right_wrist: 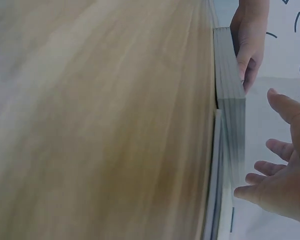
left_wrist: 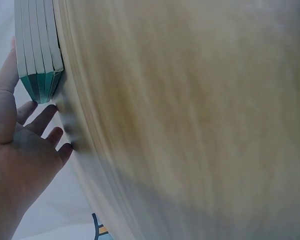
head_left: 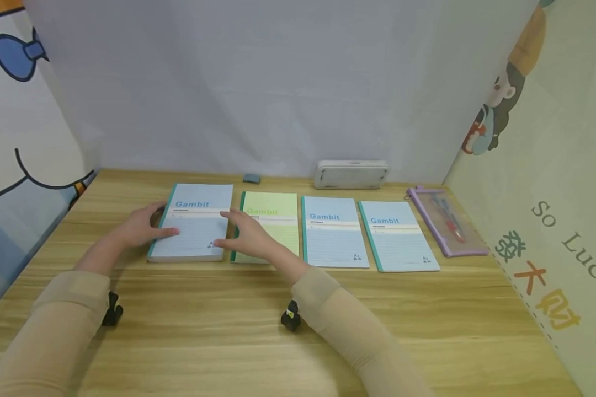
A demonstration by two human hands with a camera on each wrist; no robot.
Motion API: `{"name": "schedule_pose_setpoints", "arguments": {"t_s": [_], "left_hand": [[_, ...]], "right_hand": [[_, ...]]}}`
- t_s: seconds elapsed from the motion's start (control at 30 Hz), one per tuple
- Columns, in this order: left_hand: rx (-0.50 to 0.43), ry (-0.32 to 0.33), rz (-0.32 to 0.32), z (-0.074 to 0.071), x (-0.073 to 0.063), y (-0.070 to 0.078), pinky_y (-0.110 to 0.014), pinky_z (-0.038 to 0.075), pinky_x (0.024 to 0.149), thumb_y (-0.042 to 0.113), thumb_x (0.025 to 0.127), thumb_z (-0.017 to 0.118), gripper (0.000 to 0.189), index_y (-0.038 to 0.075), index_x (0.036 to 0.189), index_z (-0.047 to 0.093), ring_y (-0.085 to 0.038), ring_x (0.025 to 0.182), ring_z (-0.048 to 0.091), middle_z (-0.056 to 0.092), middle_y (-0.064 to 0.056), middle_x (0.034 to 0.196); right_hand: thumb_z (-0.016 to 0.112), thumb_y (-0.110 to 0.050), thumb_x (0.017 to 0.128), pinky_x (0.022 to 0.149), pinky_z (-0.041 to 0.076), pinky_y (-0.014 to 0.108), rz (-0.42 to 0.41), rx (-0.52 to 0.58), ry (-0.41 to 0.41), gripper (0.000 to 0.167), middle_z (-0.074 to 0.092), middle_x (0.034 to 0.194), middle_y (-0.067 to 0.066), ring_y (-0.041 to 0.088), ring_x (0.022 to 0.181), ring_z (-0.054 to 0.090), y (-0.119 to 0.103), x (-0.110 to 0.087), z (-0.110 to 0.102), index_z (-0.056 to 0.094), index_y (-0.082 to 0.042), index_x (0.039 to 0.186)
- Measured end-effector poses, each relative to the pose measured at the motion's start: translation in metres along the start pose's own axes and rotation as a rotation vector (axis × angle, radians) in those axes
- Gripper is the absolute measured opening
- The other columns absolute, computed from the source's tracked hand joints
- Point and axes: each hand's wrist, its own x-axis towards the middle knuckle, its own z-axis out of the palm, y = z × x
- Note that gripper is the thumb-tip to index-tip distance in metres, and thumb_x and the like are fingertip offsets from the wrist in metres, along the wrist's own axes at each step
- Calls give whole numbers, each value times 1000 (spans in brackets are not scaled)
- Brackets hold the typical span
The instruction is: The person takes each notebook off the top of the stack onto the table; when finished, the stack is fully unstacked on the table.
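Observation:
A stack of several Gambit notebooks (head_left: 198, 193), blue cover on top and green spines at the left, lies flat on the table. At its spine side is my left hand (head_left: 141, 227), with the thumb over the cover's lower left. The left wrist view shows these fingertips right at the green spines (left_wrist: 42, 86), fingers loosely extended. My right hand (head_left: 248, 234) hovers at the stack's right edge, thumb and fingers spread. Under it lies a yellow-green notebook (head_left: 283, 207), partly hidden. In the right wrist view the right fingers stand apart from the stack's page edges (right_wrist: 231, 115).
Two blue notebooks lie in the row to the right, one nearer (head_left: 333, 237) and one farther (head_left: 397, 237). Beyond them is a purple-edged mesh pouch (head_left: 469, 231) with pens inside. A white case (head_left: 351, 175) and a small blue-grey block (head_left: 251, 178) sit along the back wall.

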Motion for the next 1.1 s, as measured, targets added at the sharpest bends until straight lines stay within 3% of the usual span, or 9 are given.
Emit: {"name": "schedule_pose_setpoints", "arguments": {"t_s": [0.47, 0.83, 1.1], "left_hand": [[-15, 1, -10, 2, -2, -1, -64, 18, 106, 58, 83, 62, 106, -7, 148, 9, -54, 134, 15, 16, -39, 146], [-17, -17, -33, 0, 0, 1, -63, 16, 107, 64, 80, 61, 112, -6, 148, 7, -54, 135, 12, 13, -38, 147], [-74, -22, -40, -4, 0, 10, -64, 17, 106, 55, 80, 68, 110, -7, 148, 7, -55, 134, 13, 14, -38, 147]], "right_hand": [[69, -44, 83, 112, 29, 37, 100, -29, -40, 83, 21, 156, 11, 25, 142, 24, 2, 23, 11, 28, -17, 150], [72, -43, 81, 111, 30, 35, 117, -4, -30, 84, 24, 155, 10, 24, 141, 26, 1, 22, 9, 31, -14, 148], [74, -42, 80, 110, 32, 35, 107, -17, -18, 83, 25, 154, 11, 25, 141, 27, 2, 22, 7, 35, -14, 147]]}}
